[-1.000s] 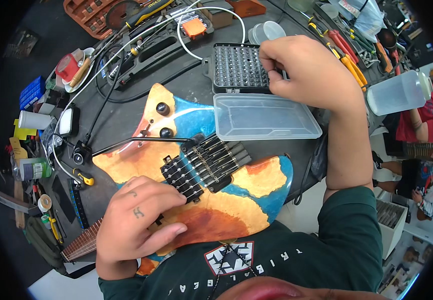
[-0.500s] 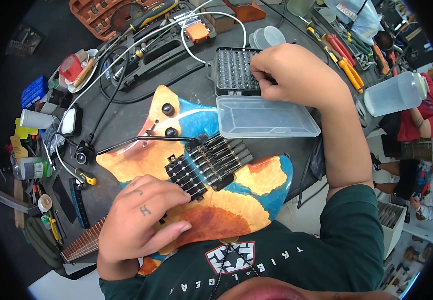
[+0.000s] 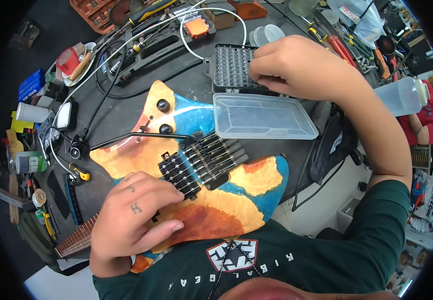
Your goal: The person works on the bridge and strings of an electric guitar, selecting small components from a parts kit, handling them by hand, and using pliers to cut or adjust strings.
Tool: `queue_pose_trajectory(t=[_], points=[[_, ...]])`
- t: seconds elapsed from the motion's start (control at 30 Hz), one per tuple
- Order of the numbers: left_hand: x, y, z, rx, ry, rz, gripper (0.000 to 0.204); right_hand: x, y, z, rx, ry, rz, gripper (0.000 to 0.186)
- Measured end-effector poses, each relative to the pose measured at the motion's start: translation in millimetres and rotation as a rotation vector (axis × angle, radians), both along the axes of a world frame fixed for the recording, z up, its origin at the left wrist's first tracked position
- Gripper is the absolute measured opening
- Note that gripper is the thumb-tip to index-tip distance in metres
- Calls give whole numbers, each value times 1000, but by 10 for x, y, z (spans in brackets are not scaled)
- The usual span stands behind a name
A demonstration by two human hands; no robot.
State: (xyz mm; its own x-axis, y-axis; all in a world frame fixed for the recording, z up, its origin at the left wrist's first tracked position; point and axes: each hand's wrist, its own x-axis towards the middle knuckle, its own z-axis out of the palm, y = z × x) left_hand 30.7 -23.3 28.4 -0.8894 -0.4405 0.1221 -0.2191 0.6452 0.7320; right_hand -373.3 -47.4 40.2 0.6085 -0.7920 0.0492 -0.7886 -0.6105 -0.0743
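An electric guitar [image 3: 211, 215] with gold-and-blue resin body lies in front of me, black bridge [image 3: 211, 160] at its middle. My left hand [image 3: 131, 215] rests on it left of the bridge, fingertips at a black pickup [image 3: 179, 175], thumb apart, holding nothing. My right hand [image 3: 299, 70] is over the right side of a black case [image 3: 229, 67] full of small metal bits, fingers curled and pressed together; what they hold, if anything, is hidden. The case's clear lid [image 3: 264, 115] is folded down toward the guitar, over its upper edge.
Cables [image 3: 191, 55], socket cases [image 3: 151, 50], pliers [image 3: 336, 47] and cups [image 3: 29, 114] crowd the bench around the guitar. A water jug [image 3: 401, 97] stands at the right. A person in red [image 3: 421, 130] is beyond it at the far right.
My right elbow has swung outward to the right; the right hand stays at the bit case with its fingers shifting slightly. My left hand has hardly moved.
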Motion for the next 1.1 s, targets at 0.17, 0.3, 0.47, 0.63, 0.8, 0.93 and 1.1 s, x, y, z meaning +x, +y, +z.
queue_pose_trajectory(t=[0.17,0.3,0.47,0.63,0.8,0.93,1.1], points=[[14,-15,13,38,20,13,45,2,-47,83,-3,146,74,8],[6,-47,65,92,-4,-22,43,-45,-138,63,-124,143,218,15],[6,-66,63,133,5,-24,41,-23,-206,99,-143,120,286,20],[-12,-82,79,138,-9,-26,40,6,-229,175,-74,248,328,5],[-6,-48,77,105,25,0,41,-25,-275,107,-36,187,377,13],[0,-101,76,132,-10,-21,39,-35,-274,60,-25,258,371,21],[-1,-109,81,142,-2,-27,38,-78,-284,2,-35,225,367,24]])
